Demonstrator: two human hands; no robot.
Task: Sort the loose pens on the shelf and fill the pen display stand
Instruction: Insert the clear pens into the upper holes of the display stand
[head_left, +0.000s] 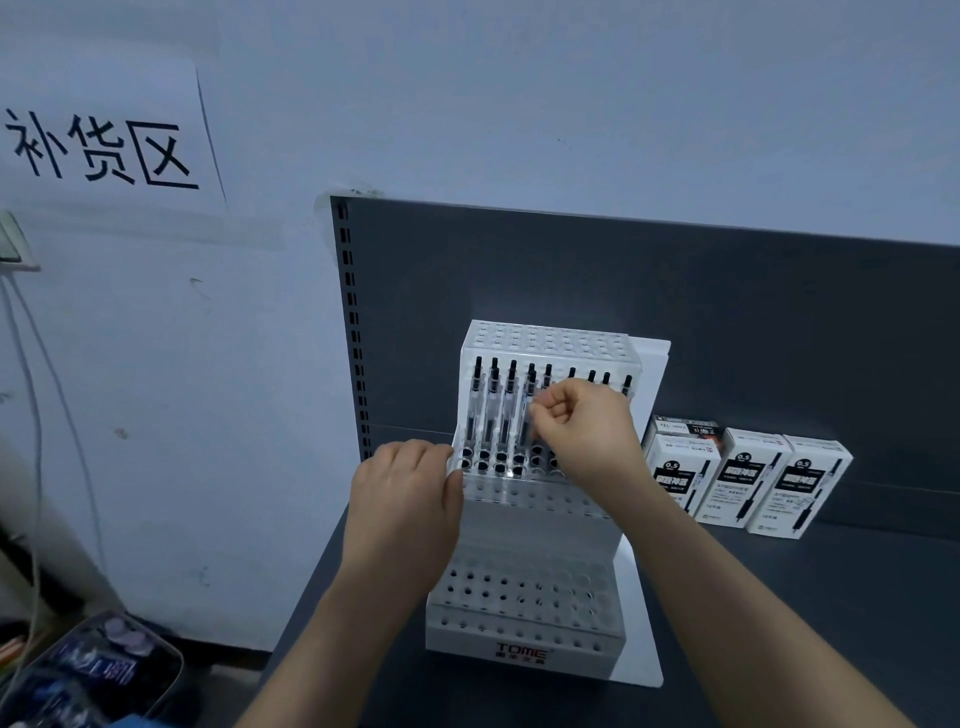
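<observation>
**Pen display stand** (524, 525): centre of frame, on the shelf (779, 623). Upper tier part-filled with pens (493, 410); lower holes vacant.
**Right grip** (582, 431): pinching one pen (528, 400) at that tier.
**Left grip** (405, 499): clasping the stand's left edge.
**Handling:** keep the pen upright, sight a free hole, lower it straight and avoid its neighbours.

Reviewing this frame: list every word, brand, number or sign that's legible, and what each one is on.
"补货区": paper sign on the wall.
"TOME": front base of the pen display stand; the line beneath is blurred.
"0.5": top of each of the three white pen boxes; their other print is too small.
Blue packet, lower left: print blurred, unreadable.
</observation>
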